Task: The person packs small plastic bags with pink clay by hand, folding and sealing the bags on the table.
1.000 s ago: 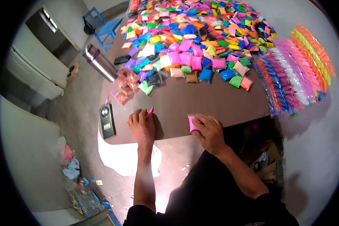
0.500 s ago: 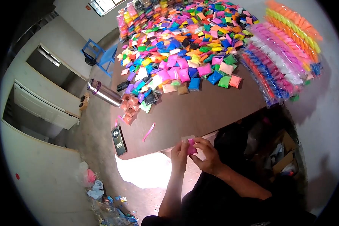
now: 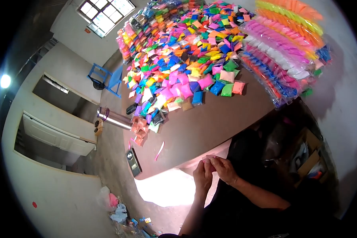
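Note:
Just off the table's front edge, my left hand (image 3: 202, 174) and my right hand (image 3: 224, 169) meet with fingers closed around a small pink packet (image 3: 212, 167), which they mostly cover. A thin pink strip (image 3: 160, 151) lies on the brown table (image 3: 186, 137), left of my hands. Beyond it spreads a large pile of small coloured packets (image 3: 186, 71). Reddish-brown packets (image 3: 139, 127) sit at the pile's near left corner.
A black phone-like device (image 3: 133, 162) lies at the table's left corner, with a steel flask (image 3: 115, 118) behind it. Long bags of coloured packets (image 3: 281, 55) lie at the right. A blue chair (image 3: 114, 81) stands beyond the table; cardboard boxes (image 3: 310, 158) are below right.
My left hand has let go of the pink strip, left it on the table and joined my right hand at the pink packet. The view has swung, and both hands are off the table's edge.

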Action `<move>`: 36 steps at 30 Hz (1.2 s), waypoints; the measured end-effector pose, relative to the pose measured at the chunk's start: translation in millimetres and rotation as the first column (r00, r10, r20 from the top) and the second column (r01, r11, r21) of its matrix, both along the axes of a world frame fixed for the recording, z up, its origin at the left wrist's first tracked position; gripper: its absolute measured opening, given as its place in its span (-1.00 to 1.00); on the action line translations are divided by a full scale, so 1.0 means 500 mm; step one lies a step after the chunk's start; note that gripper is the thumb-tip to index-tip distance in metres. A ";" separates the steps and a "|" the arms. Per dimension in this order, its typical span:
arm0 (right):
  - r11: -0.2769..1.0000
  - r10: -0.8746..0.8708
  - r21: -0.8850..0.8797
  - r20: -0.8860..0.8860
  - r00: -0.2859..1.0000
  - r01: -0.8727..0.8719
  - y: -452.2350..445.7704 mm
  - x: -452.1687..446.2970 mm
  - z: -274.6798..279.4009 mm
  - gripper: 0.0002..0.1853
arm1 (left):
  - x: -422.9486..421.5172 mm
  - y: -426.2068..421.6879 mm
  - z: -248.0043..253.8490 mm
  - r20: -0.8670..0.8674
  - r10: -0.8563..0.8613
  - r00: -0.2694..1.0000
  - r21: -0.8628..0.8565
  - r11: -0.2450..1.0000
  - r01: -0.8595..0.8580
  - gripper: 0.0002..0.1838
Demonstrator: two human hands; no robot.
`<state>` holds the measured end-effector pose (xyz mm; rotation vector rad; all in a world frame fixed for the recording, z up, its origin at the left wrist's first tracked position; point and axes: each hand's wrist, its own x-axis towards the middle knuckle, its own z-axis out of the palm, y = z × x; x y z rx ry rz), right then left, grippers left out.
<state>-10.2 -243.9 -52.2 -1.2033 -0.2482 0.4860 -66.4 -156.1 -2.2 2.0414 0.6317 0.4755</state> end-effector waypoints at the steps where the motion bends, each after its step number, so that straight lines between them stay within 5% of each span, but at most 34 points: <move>1: 0.998 0.057 -0.016 0.004 0.998 -0.057 -0.007 0.006 0.002 -0.64 | 0.003 -0.004 -0.001 0.001 -0.009 1.000 0.008 1.000 0.009 -0.66; 5: 0.999 0.044 0.031 -0.049 0.998 -0.043 -0.001 0.003 -0.018 -0.63 | 0.003 -0.015 -0.014 -0.059 0.063 0.996 0.015 0.998 -0.062 -0.61; 8: 0.989 0.053 0.140 -0.128 0.990 -0.035 0.000 0.003 -0.033 -0.65 | 0.012 -0.020 -0.024 -0.001 0.070 0.998 -0.346 0.936 -0.066 -0.60; 15: 0.975 0.105 0.219 -0.336 0.936 -0.031 -0.013 0.016 -0.014 -0.67 | 0.023 -0.043 -0.030 0.059 0.077 0.995 -0.532 0.846 -0.034 -0.63; 20: 0.981 0.152 0.176 -0.461 0.874 -0.078 -0.022 0.033 0.015 -0.64 | 0.015 -0.031 -0.029 0.021 0.013 1.000 -0.466 0.885 -0.002 -0.69; 25: 0.982 0.157 0.155 -0.384 0.910 -0.104 -0.010 0.017 -0.021 -0.62 | 0.008 -0.035 -0.029 -0.010 0.038 0.999 -0.330 0.943 -0.040 -0.69; 30: 0.988 0.060 0.153 -0.370 0.927 -0.003 -0.001 0.013 -0.032 -0.60 | 0.007 -0.023 -0.033 -0.068 -0.013 0.998 -0.398 0.917 -0.015 -0.65; 36: 0.972 0.140 0.231 -0.433 0.890 -0.040 -0.012 0.028 -0.024 -0.60 | 0.012 -0.028 -0.036 -0.098 -0.064 0.993 -0.380 0.925 0.022 -0.62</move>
